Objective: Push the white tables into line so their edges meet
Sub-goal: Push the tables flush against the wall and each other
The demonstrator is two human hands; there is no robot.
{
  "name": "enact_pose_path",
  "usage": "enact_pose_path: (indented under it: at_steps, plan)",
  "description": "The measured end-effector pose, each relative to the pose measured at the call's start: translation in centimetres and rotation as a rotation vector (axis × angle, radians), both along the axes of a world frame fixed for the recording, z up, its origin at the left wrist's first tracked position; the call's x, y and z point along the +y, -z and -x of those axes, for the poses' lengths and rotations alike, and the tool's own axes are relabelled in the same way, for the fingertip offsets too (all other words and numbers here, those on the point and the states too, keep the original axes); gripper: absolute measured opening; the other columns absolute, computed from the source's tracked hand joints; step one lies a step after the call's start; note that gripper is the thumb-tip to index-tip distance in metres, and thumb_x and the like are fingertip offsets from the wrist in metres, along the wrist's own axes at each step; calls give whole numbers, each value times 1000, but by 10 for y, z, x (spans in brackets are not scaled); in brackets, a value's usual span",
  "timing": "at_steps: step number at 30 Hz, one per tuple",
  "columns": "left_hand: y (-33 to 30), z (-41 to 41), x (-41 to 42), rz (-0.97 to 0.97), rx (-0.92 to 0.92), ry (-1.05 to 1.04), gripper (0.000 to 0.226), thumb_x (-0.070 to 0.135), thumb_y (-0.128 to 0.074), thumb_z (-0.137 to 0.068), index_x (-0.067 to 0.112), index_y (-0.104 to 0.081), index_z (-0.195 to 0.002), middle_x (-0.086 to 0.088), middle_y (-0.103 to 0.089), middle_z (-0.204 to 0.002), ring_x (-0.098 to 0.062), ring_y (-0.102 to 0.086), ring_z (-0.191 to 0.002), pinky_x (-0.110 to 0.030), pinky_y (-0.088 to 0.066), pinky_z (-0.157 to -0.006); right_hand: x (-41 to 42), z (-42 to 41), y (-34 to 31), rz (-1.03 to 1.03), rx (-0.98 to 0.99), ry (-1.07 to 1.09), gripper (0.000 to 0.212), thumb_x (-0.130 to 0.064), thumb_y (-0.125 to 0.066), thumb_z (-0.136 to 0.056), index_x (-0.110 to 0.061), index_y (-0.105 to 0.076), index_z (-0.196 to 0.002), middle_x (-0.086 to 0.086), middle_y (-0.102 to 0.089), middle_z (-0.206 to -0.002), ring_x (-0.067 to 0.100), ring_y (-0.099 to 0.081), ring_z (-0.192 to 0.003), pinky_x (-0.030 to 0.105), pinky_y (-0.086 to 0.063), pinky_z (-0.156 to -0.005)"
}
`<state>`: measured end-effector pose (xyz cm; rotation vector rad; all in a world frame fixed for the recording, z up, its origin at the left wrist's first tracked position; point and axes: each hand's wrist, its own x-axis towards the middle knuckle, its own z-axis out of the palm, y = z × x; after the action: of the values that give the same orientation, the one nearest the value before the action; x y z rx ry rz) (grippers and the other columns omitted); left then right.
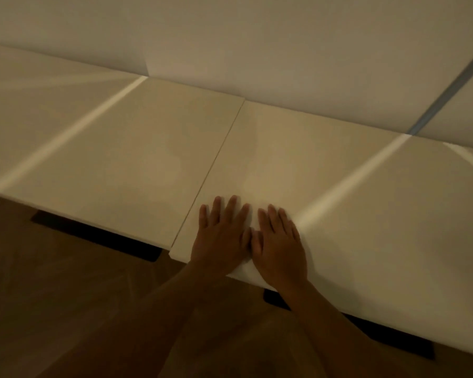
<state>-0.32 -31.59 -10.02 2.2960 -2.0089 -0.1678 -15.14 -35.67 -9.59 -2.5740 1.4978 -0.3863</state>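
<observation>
Two white counters stand side by side against a pale wall (257,50), the left counter (107,159) at 9 o'clock and the right counter (339,200) at 3 o'clock, with a thin dark seam (216,156) running between them from 12 toward 6. Their sides look touching or nearly so, but the near edges do not line up: the right counter's corner (172,253) juts toward the viewer past the left one's. Dark bases (99,233) show beneath both, on a brown floor (66,309).

The left hand (220,236) lies flat just right of the seam, fingers (231,205) spread and pressed to the top, gripping nothing. The right hand (277,241) lies beside it, thumbs almost touching, fingers likewise extended and flat on the surface.

The step in hand appears to be sliding the right counter back toward 12 until the front edges run flush. It would go best with even pressure through both palms, pushing straight along the seam so the top does not swing, and watching the stepped corner close. The far edge sits near the wall, so travel looks limited.
</observation>
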Motion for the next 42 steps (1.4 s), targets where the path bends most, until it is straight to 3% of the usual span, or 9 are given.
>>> enact_pose_path:
  at_steps: [4,8,11,16,20,26,31,35,42]
  plan:
    - [-3,47,2,62,-14,128,65,61,-20,-101,33,-23,-159,-7,-14,-169,-38,-6,-155,-65,-10,-121,3,59,-3,-6,61,37,59,-46,-23,-100,-25,-38,-153,9,-34,-161,30,-26,-151,46,-26,-120]
    - [-3,130,2,72,8,142,63,58,-21,-102,28,-40,-153,-10,-34,-162,-43,-26,-150,-66,-18,-117,2,139,-1,-4,77,76,60,-48,-21,-100,-24,-42,-152,11,-35,-160,31,-28,-150,49,-28,-119]
    - [-7,171,0,49,-18,75,73,69,-15,-96,31,-28,-157,-8,-17,-168,-41,-11,-154,-67,-7,-120,2,203,-2,-1,108,76,63,-54,-19,-100,-25,-40,-153,10,-35,-160,32,-28,-149,50,-29,-119]
    - [-12,202,-6,-8,-4,170,84,86,-18,-87,42,-8,-159,7,5,-170,-26,11,-156,-68,6,-117,-2,305,-6,35,186,69,67,-63,-22,-99,-26,-42,-152,10,-41,-157,35,-36,-144,53,-33,-114]
    - [-11,214,-6,-53,-27,264,99,97,-19,-77,44,0,-158,8,13,-169,-26,18,-155,-71,6,-116,-3,356,-8,4,290,36,78,-77,-14,-93,-34,-24,-158,4,-25,-165,31,-21,-152,52,-23,-120]
    - [-6,278,-9,-23,-112,443,102,94,-20,-80,37,8,-160,5,17,-169,-28,19,-154,-73,4,-115,-4,380,-6,-21,283,14,88,-88,-4,-84,-41,-3,-159,0,-4,-169,26,0,-155,49,-8,-124]
    - [-5,295,-15,0,-80,433,107,96,-1,-71,37,-1,-161,4,5,-170,-26,8,-156,-69,-3,-118,-4,396,-4,-11,285,-36,92,-92,-9,-81,-43,3,-158,-2,0,-170,24,3,-155,47,-6,-125]
    - [-3,301,-13,117,-66,380,107,97,-2,-70,39,-17,-158,6,-11,-168,-25,-8,-155,-65,-10,-118,-8,401,-5,3,266,-52,95,-95,-13,-78,-45,3,-157,-8,0,-169,19,1,-155,43,-8,-124]
    - [5,302,-20,115,-143,302,102,102,-14,-71,48,-1,-157,4,-2,-170,-37,-1,-155,-77,-3,-111,-14,399,6,91,315,-30,99,-96,-11,-76,-41,-4,-158,-9,-11,-168,21,-10,-155,47,-15,-123]
